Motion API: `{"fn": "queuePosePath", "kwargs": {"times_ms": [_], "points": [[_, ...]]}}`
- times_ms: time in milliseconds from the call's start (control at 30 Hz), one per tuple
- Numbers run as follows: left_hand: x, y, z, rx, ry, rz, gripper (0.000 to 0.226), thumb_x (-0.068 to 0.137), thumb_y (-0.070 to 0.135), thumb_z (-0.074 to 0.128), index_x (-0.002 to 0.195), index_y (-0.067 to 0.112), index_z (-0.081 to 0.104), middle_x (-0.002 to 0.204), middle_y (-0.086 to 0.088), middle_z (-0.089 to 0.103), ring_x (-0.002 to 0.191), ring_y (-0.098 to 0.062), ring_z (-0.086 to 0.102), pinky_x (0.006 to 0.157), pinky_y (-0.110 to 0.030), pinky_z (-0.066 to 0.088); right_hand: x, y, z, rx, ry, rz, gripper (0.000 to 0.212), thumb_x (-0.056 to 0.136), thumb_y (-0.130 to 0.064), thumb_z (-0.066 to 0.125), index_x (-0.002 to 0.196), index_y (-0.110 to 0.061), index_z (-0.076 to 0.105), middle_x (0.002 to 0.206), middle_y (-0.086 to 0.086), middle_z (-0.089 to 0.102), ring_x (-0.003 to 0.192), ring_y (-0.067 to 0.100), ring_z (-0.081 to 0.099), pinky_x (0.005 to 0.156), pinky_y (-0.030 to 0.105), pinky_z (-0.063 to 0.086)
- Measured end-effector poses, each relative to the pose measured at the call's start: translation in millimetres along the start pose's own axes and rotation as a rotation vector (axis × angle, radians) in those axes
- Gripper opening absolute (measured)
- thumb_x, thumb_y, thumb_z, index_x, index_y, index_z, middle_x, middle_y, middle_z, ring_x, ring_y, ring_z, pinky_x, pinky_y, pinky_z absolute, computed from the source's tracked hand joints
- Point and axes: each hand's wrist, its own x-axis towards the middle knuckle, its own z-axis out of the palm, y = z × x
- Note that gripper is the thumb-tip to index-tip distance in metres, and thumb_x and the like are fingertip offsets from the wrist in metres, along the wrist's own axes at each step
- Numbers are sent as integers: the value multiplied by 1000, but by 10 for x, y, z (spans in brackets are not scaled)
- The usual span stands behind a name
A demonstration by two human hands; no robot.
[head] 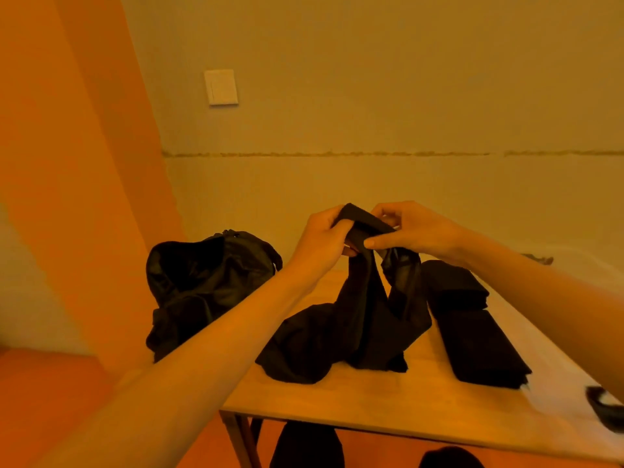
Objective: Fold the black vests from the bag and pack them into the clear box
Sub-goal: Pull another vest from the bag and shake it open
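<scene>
**A:** Starting at the left, what's there?
**B:** A black bag (206, 285), slumped and gaping, at nine o'clock from the vest. I cannot tell what it rests on. The left forearm crosses its near corner.

**A:** And the hands?
**B:** Both are raised close together above the desk (405, 400). The left hand (320, 241) has its fingers curled round the top edge of the black vest (364, 305). The right hand (408, 231), at three o'clock, pinches the same edge between thumb and forefinger.

**A:** Where's the vest itself?
**B:** It hangs from that grip, and its lower part is heaped on the desk.

**A:** Further right?
**B:** Folded vests (472, 332) lie just beside it on the desk. At four o'clock the right forearm partly hides a dark, blurred object (604, 410).
</scene>
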Motion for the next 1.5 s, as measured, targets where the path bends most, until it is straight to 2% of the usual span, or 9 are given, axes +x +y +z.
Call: {"fn": "queuePosePath", "kwargs": {"times_ms": [100, 267, 433, 600, 700, 867, 1000, 1200, 1500], "points": [[-53, -71, -85, -34, 84, -31, 25, 106, 12, 48, 105, 10, 72, 93, -12, 73, 81, -15, 73, 67, -25, 60, -18, 271, 6, -213, 58, -26, 17, 82, -24, 84, 90, -21, 69, 79, 11, 65, 73, 14, 64, 71, 32, 49], [-215, -225, -222, -28, 207, -11, 25, 105, 18, 52, 97, 11, 75, 103, -16, 62, 90, -18, 64, 77, -27, 50, -28, 637, -16, -851, 92, -49, 14, 94, -33, 69, 84, -29, 60, 74, -11, 55, 72, 11, 54, 63, 29, 44], [-361, -290, -309, -222, 166, -109, 19, 100, 8, 53, 87, 5, 67, 87, -11, 64, 80, -17, 65, 73, -27, 49, -31, 721, -175, -886, 243, 18, 19, 101, -35, 58, 95, -23, 71, 78, -3, 63, 72, 16, 58, 56, 30, 40], [-461, -516, -197, -234, -319, -230, 26, 89, 25, 54, 93, 1, 63, 101, -17, 63, 97, -30, 60, 93, -42, 46, -30, 559, -151, -845, 273, -9, 27, 105, -22, 51, 80, -21, 61, 65, -9, 56, 59, 9, 52, 54, 28, 33], [-462, -468, 25, -140, -271, -308, 31, 107, 18, 37, 112, 2, 63, 115, -20, 69, 107, -34, 69, 97, -42, 52, -26, 370, -103, -674, 292, -105, 37, 104, -18, 50, 69, -27, 54, 49, -15, 56, 50, 4, 56, 55, 28, 41], [-302, -258, 159, -574, -340, -487, 52, 106, 52, 36, 122, 9, 61, 121, -15, 69, 115, -31, 66, 112, -46, 44, -30, 170, -4, -722, 176, -335, 38, 103, -22, 50, 66, -30, 48, 56, -10, 55, 52, 2, 52, 55, 33, 45], [-214, -157, 226, -577, -155, -415, 16, 104, 25, 56, 100, 13, 65, 74, -1, 65, 79, -20, 68, 81, -33, 55, -70, 211, -33, -681, 275, -342, 29, 101, -19, 52, 72, -23, 56, 55, -11, 54, 53, 1, 55, 57, 37, 49], [-188, -234, 227, -120, -130, -106, 26, 93, 13, 72, 117, 22, 64, 112, 1, 68, 96, -15, 71, 80, -29, 58, -99, 246, 5, -560, 372, -301, 25, 97, -10, 60, 78, -26, 65, 54, -16, 56, 50, 4, 59, 56, 32, 49], [-261, -343, 281, -259, 56, -75, 12, 102, 5, 57, 107, 2, 68, 78, -11, 72, 71, -21, 73, 63, -29, 61, -78, 338, 158, -481, 466, -237, 10, 90, -13, 69, 83, -18, 73, 60, -7, 63, 59, 9, 61, 58, 42, 54]]}}
